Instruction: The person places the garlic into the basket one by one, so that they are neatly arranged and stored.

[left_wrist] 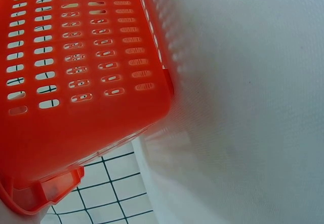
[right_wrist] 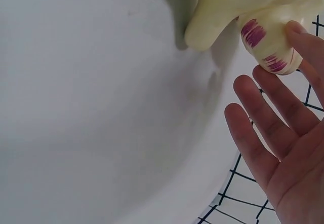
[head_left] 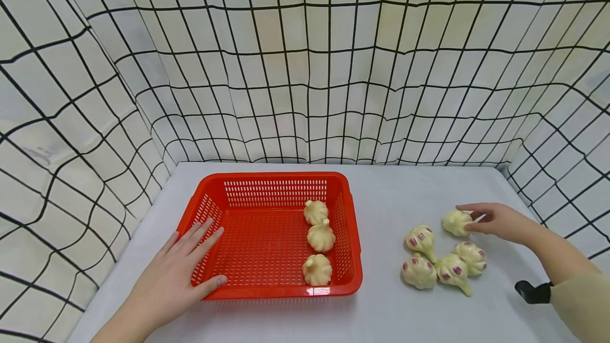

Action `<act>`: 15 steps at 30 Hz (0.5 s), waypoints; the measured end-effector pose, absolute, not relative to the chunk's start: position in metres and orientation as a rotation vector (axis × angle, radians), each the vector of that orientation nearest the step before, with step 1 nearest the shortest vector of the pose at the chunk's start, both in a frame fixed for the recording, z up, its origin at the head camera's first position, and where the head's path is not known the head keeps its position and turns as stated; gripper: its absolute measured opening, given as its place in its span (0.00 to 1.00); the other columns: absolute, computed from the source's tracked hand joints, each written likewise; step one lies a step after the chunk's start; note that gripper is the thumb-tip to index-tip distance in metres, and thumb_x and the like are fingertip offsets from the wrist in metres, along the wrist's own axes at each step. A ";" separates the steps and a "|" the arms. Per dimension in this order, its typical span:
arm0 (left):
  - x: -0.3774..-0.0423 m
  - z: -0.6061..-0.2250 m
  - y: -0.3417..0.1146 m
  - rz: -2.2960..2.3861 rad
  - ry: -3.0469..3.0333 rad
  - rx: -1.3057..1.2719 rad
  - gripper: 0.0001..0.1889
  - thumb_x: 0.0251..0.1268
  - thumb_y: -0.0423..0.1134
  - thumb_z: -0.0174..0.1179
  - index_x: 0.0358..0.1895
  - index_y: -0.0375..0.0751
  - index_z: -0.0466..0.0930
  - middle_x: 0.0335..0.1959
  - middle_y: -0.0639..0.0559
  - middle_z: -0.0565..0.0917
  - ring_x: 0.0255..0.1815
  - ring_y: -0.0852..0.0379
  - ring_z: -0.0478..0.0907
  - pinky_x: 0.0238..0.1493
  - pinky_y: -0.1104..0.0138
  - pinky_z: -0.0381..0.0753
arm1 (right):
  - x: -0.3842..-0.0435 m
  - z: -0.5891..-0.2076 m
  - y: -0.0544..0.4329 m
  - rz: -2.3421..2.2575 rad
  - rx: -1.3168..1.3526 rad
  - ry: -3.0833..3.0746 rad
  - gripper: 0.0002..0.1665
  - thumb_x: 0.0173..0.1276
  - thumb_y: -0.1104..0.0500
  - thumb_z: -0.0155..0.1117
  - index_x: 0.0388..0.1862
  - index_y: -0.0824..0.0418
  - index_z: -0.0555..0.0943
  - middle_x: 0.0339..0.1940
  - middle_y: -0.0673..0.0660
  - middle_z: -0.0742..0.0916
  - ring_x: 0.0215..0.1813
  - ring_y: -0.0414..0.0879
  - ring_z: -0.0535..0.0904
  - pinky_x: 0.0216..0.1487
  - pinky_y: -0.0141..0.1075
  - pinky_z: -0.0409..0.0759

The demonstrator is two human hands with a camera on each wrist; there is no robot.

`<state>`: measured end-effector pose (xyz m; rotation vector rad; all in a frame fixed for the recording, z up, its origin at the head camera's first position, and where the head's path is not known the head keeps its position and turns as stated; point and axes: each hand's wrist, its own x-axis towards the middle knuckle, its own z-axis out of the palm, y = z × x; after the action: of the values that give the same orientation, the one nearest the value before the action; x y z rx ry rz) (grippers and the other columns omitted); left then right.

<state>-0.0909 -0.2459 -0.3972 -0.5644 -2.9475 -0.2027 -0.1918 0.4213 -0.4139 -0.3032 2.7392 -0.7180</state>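
Observation:
A red perforated plastic basket [head_left: 267, 294] stands on the white table, with three pale garlic bulbs [head_left: 318, 270] along its right side. My left hand [head_left: 178, 269] rests spread over the basket's left edge, its thumb at the front rim; the left wrist view shows the basket's outer wall [left_wrist: 76, 117] and part of the hand low in the corner. Over on the right, my right hand [head_left: 498, 222] is around another garlic bulb [head_left: 452, 224], index finger along its far side and thumb overlapping its near right side. In the right wrist view the other fingers [right_wrist: 266, 112] extend loosely.
Several garlic bulbs with purple streaks [head_left: 419, 273] lie clustered just in front of the right hand. Black netting [head_left: 310, 52] over white cloth walls the table [head_left: 376, 322] at the back and both sides. A black strap end [head_left: 534, 292] hangs by the right sleeve.

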 end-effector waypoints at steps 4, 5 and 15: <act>-0.091 -0.397 -0.246 -0.206 -2.949 -0.561 0.48 0.58 0.71 0.58 0.78 0.53 0.58 0.78 0.45 0.57 0.76 0.40 0.56 0.77 0.61 0.23 | -0.191 -0.417 0.426 -0.701 -0.300 2.750 0.40 0.65 0.44 0.70 0.69 0.64 0.73 0.51 0.61 0.84 0.46 0.48 0.80 0.39 0.36 0.80; -0.091 -0.397 -0.246 -0.207 -2.948 -0.563 0.48 0.58 0.72 0.58 0.78 0.53 0.58 0.78 0.45 0.58 0.76 0.40 0.57 0.76 0.61 0.23 | -0.191 -0.418 0.428 -0.700 -0.296 2.750 0.40 0.65 0.44 0.70 0.69 0.64 0.73 0.51 0.61 0.84 0.46 0.48 0.80 0.38 0.36 0.80; -0.090 -0.397 -0.246 -0.200 -2.927 -0.570 0.47 0.58 0.71 0.59 0.78 0.54 0.58 0.78 0.46 0.57 0.75 0.40 0.58 0.78 0.56 0.28 | -0.189 -0.423 0.432 -0.711 -0.244 2.695 0.40 0.65 0.46 0.70 0.69 0.67 0.71 0.49 0.60 0.84 0.43 0.46 0.79 0.36 0.36 0.81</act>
<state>-0.0902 -0.2462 -0.3971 -0.5703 -2.9270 -0.1997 -0.1895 0.4324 -0.4227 -0.2445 2.6952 -0.7112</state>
